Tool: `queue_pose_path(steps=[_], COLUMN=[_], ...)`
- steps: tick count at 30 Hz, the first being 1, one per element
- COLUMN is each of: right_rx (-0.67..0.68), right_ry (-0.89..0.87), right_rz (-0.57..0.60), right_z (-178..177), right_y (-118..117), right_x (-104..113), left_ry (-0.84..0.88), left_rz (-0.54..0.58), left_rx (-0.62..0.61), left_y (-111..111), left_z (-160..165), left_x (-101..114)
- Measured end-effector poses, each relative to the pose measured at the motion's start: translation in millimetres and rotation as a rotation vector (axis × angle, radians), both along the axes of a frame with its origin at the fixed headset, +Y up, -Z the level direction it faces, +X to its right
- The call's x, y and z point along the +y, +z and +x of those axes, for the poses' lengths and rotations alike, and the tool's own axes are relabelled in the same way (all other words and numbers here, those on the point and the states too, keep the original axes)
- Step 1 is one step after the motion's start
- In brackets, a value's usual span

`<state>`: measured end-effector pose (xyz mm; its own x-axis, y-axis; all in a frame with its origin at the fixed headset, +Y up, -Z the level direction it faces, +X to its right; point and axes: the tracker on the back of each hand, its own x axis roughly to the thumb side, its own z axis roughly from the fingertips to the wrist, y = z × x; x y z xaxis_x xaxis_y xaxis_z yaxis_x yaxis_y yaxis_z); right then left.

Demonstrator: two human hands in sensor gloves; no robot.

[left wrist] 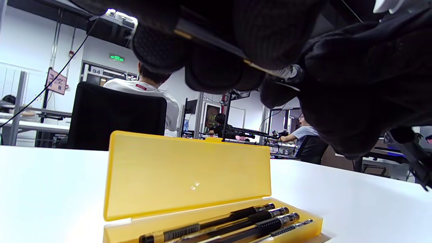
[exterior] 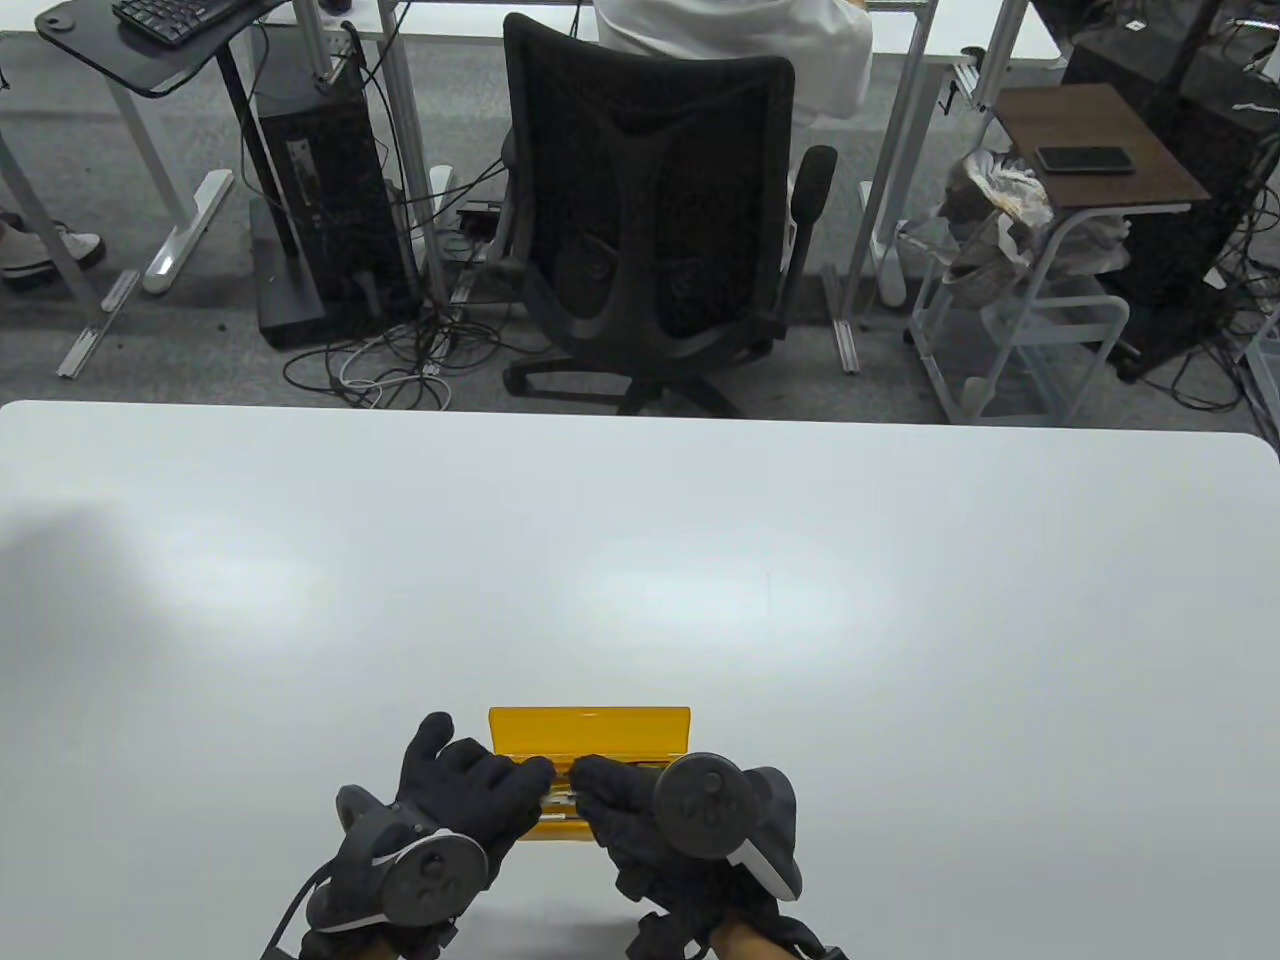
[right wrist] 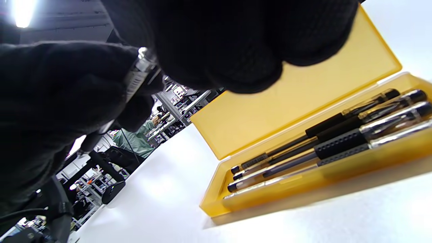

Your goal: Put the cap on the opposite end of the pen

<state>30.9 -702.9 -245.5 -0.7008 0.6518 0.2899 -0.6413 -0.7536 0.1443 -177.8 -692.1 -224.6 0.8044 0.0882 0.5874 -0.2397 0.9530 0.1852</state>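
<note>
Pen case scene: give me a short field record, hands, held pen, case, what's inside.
left hand: left hand grips one end of the held pen, fingers curled
right hand: right hand grips the other end
held pen: pen lifted above the case, between both hands; cap state cannot be told
case: yellow pen case on the white table, lid open and upright
contents: four pens in the tray, side by side, lengthwise
background: black office chair beyond the table
</note>
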Motion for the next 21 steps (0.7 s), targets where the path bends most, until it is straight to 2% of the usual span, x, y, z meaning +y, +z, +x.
queue_pose_path(steps=[4, 12, 15, 19, 21], right_rx=[0.003, 0.022, 0.043, 0.062, 0.061], right_ry=[0.083, 0.142, 0.174, 0.365, 0.442], right_rz=[0.088, 0.087, 0.083, 0.060, 0.103], right_z=[-6.3, -10.7, -13.1, -26.9, -28.3], right_y=[5.6, 10.5, 10.7, 11.9, 10.7], right_x=[7.1, 8.4, 8.4, 4.5, 2.3], left_ry=[-0.020, -0.068, -0.044, -0.095, -0.140], left_rz=[0.047, 0.103, 0.086, 0.093, 0.107], left_rx=[-0.014, -0.042, -0.030, -0.044, -0.038], left_y=[2.5, 8.9, 5.8, 6.8, 5.9], left_z=[2.0, 7.2, 3.7, 3.5, 6.9], left_x=[3.4, 7.9, 5.3, 1.4, -0.3])
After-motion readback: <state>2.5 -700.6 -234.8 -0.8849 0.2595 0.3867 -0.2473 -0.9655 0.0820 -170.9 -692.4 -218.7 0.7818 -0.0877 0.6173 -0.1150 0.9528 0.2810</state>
